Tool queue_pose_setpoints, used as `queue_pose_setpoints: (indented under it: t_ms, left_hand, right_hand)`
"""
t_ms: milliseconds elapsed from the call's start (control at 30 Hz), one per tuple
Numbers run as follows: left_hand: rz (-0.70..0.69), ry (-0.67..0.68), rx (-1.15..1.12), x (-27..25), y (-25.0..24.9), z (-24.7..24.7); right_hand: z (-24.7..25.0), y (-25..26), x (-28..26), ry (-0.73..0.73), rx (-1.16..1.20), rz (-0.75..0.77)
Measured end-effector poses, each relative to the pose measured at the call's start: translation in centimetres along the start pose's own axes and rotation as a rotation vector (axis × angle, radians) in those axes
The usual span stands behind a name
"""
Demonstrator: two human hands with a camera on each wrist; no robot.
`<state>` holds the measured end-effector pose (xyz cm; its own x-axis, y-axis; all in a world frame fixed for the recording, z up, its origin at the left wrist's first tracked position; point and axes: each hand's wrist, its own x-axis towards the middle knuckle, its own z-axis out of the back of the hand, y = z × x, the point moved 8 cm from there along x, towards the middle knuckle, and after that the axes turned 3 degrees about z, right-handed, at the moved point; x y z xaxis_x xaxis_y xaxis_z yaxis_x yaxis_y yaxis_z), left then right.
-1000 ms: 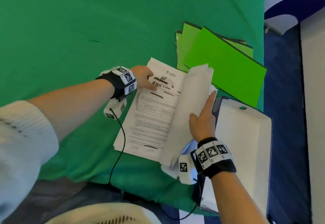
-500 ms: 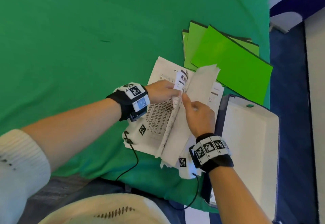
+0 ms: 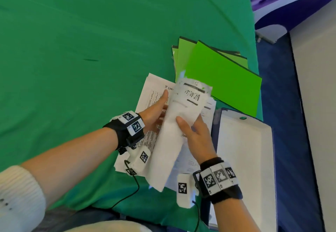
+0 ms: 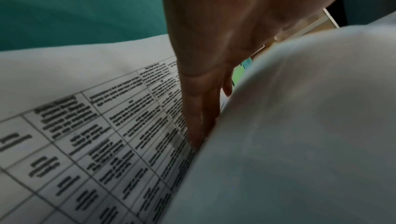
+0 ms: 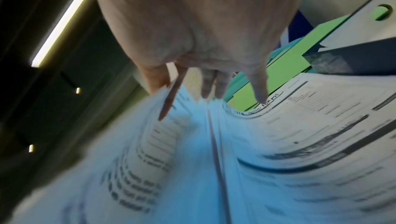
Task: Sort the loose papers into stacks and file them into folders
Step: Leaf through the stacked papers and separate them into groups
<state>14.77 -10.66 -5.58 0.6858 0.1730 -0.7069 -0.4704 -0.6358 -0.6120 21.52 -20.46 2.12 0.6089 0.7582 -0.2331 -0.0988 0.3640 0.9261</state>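
Note:
A pile of printed papers [image 3: 145, 140] lies on the green cloth, its exposed sheet a printed table [image 4: 111, 139] headed "IT LOGS". A sheaf of sheets [image 3: 174, 140] is lifted and curled over to the right, with blurred handwriting at its top. My left hand [image 3: 157, 108] lies against the sheaf's left side. Its straight fingers [image 4: 201, 109] sit in the fold between the sheaf and the table sheet. My right hand [image 3: 192, 131] pinches the sheaf, thumb [image 5: 156, 80] on one face and fingers behind. Bright green folders [image 3: 223, 78] lie fanned just beyond the pile.
An open white binder with a dark blue edge [image 3: 245, 168] lies right of the pile, at the cloth's right edge. Beyond it is dark blue floor [image 3: 291, 122]. Green cloth [image 3: 91, 49] spreads to the left and far side. Wrist-camera cables hang over the near edge.
The top sheets were lifted and turned over to the right. My left hand slid from the sheet's top down into the fold. My right hand went from a flat touch to pinching the sheaf.

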Motion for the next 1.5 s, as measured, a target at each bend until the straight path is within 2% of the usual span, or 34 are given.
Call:
queue_pose_setpoints:
  t_ms: [33,100,167,233,300,367,433,500,567,633,700,767,867,1000,1167,1233,1300,1333,1400,1433,1500]
  left_hand:
    - [-0.013,0.017,-0.016,0.3,0.1,0.1]
    - [-0.024,-0.005,-0.032,0.3,0.0,0.6]
    - [-0.049,-0.048,-0.004,-0.1,-0.5,0.8]
    - [-0.074,-0.055,0.167,-0.1,-1.0,0.9]
    - [-0.07,-0.063,0.399,0.1,-1.1,1.2]
    - [-0.083,-0.116,0.503,0.7,-1.1,2.1]
    - [-0.089,-0.206,0.506,0.8,-1.1,3.2]
    - [-0.083,-0.279,0.51,1.1,-0.8,4.0]
    - [-0.086,-0.29,0.5,1.1,-0.7,4.1]
    - [-0.111,-0.285,0.46,0.9,-0.9,3.9]
    - [-0.174,-0.258,0.383,0.2,-1.5,3.2]
    - [-0.187,-0.222,0.307,-0.7,-2.0,2.2]
    - [-0.079,-0.145,0.182,-1.7,-2.0,1.1]
    - [-0.034,-0.071,0.135,-1.7,-2.0,0.2]
    - [-0.012,-0.031,0.295,-0.5,-1.7,0.3]
    - [-0.094,-0.134,0.518,0.1,-2.9,1.5]
    - [-0.245,-0.406,0.853,0.5,-5.6,4.0]
    - [-0.281,-0.563,0.949,0.5,-6.9,5.7]
    - [-0.22,-0.76,0.965,0.4,-8.1,8.9]
    - [-0.148,-0.784,0.962,0.5,-7.8,9.8]
    - [-0.058,-0.75,1.014,1.0,-6.7,10.4]
  right_hand:
    - [0.6,1.0,-0.3,-0.035,0.113,0.002]
    - [3.1,2.9,-0.7,-0.223,0.299,-0.047]
    - [7.0,4.7,-1.1,-0.459,0.319,-0.076]
    - [11.6,6.0,-1.4,-0.625,0.021,-0.073]
    - [15.1,7.6,-1.7,-0.704,-0.364,-0.068]
    - [16.4,9.4,-1.6,-0.691,-0.641,-0.019]
    - [15.2,10.7,-1.2,-0.6,-0.831,-0.02]
    - [12.1,10.2,-0.2,-0.457,-0.956,-0.03]
    - [7.9,7.9,1.1,-0.284,-1.068,-0.05]
    - [3.8,4.2,2.4,-0.133,-1.066,-0.113]
    - [0.5,1.1,3.0,-0.027,-0.929,-0.16]
    - [-1.3,-0.6,3.0,-0.009,-0.732,-0.167]
    - [-2.2,-1.0,2.3,-0.062,-0.557,-0.131]
    - [-2.6,-0.6,2.2,-0.129,-0.616,-0.057]
    - [-2.0,-0.2,2.2,-0.185,-0.711,-0.106]
    - [-1.8,-0.2,2.4,-0.199,-0.72,-0.103]
    - [-1.7,-0.3,2.6,-0.198,-0.753,-0.089]
    - [-1.7,-0.5,2.7,-0.179,-0.768,-0.094]
    - [-1.7,-1.0,2.8,-0.116,-0.776,-0.141]
    - [-1.7,-1.4,2.7,-0.09,-0.77,-0.164]
    - [-1.4,-2.2,2.6,-0.082,-0.737,-0.208]
